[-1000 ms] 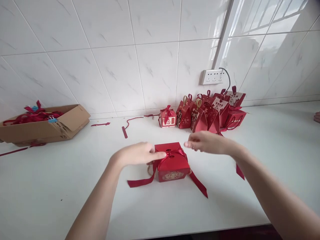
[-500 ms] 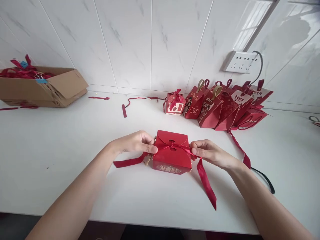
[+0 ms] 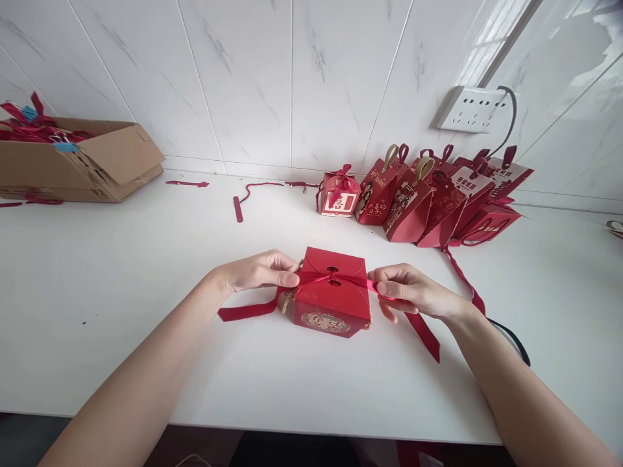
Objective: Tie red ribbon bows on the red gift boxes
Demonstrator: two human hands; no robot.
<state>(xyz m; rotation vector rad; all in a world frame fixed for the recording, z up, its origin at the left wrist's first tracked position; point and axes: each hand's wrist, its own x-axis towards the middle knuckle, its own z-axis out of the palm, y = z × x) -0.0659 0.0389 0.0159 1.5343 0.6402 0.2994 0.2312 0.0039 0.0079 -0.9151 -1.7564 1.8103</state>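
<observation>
A red gift box (image 3: 333, 308) with a gold-patterned front stands on the white table. Across its top runs a red ribbon (image 3: 353, 280), crossed at the slotted middle of the lid. At the box's left side my left hand (image 3: 260, 271) pinches the ribbon, and a loose tail hangs below it. My right hand (image 3: 409, 290) grips the other side of the ribbon just off the right edge, its tail trailing toward the front right. Gold cord (image 3: 286, 301) shows at the left side of the box.
A cardboard box (image 3: 111, 159) of red ribbons sits at the back left. Several red gift boxes (image 3: 409, 211) stand along the wall at right, beside a small bow-tied box (image 3: 339, 194). Ribbon scraps (image 3: 238, 209) lie at the back. A socket strip (image 3: 472, 109) is on the tiled wall.
The ribbon's crossing on the lid is drawn flatter. My right hand has shifted slightly along the ribbon, and its tail swings further right. The camera view has tilted a little.
</observation>
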